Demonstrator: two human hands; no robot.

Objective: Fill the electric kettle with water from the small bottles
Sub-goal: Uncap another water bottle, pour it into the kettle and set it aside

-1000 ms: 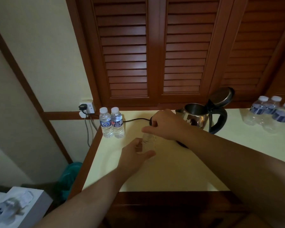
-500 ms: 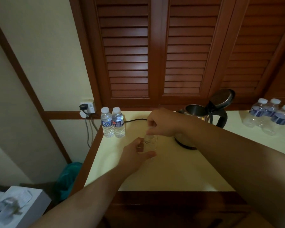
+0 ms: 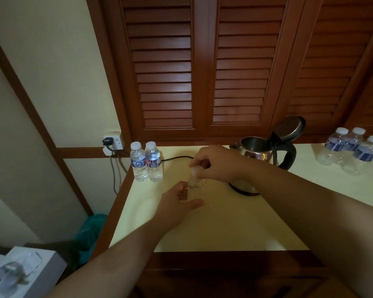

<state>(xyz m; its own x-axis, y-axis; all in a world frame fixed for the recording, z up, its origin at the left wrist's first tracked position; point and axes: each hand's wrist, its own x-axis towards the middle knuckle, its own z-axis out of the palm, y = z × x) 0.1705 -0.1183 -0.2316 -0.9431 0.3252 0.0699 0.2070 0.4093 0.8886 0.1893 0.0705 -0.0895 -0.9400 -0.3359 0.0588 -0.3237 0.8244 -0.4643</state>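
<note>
A small clear bottle [image 3: 196, 187] stands upright on the cream table [image 3: 224, 222], just left of the kettle. My left hand [image 3: 177, 206] grips its body from the left. My right hand [image 3: 218, 163] pinches its white cap [image 3: 196, 168] from above. The steel electric kettle [image 3: 258, 155] sits behind my right wrist on its base, lid swung open, black handle to the right. Two capped bottles [image 3: 146, 162] stand at the table's back left corner. Three more capped bottles [image 3: 351, 151] stand at the back right.
The kettle's black cord [image 3: 177, 158] runs along the back to a wall socket [image 3: 113, 141]. Wooden louvred doors [image 3: 202, 67] rise behind the table. A white box [image 3: 19, 272] and teal cloth [image 3: 91, 231] lie on the floor at left.
My right hand has risen a little at the bottle's top, and the white cap now shows under its fingertips. The left hand keeps its hold on the bottle.
</note>
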